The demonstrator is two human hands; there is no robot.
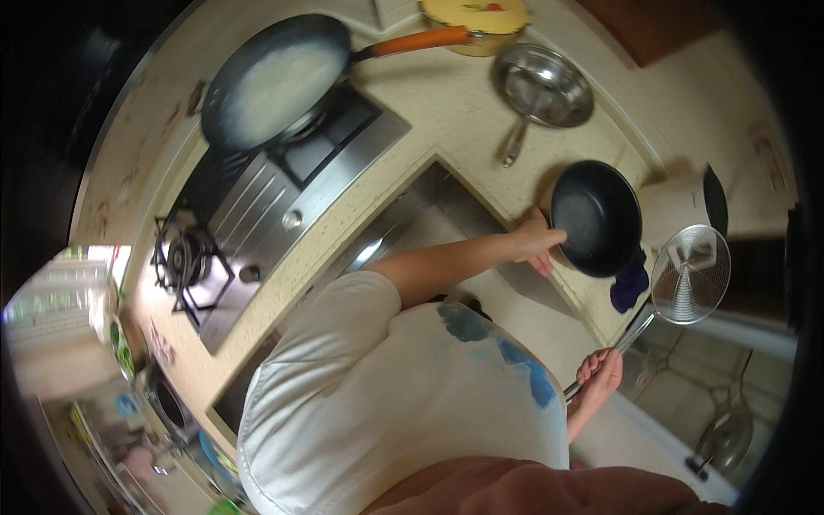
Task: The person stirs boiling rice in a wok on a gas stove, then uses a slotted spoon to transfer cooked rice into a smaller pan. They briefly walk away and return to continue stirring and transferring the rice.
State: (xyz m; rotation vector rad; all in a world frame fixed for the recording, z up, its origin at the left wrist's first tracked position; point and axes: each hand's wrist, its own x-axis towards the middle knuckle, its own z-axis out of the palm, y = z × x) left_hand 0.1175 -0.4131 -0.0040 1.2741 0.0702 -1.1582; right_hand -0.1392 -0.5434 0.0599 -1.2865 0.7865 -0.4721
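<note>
My left hand [537,241] grips the near rim of a deep black pot [595,215], thumb at the edge; the pot stands at the counter's edge, its dark inside facing me. Lower right, my right hand [599,376] is closed around the metal handle of a round wire skimmer [692,273]. The skimmer's coiled wire head is raised beyond the pot. A dark purple cloth [629,281] lies beside the pot. Upper left, a large wok [283,84] with an orange handle holds whitish liquid over a burner. Between wok and pot rests a shiny steel pan [544,84].
The steel gas hob [293,219] has a bare burner [183,254] at left. A yellow lidded container [476,19] stands at the back, a pale cylindrical container [676,203] beyond the pot. An open drawer or cabinet space [444,183] lies below the counter's edge.
</note>
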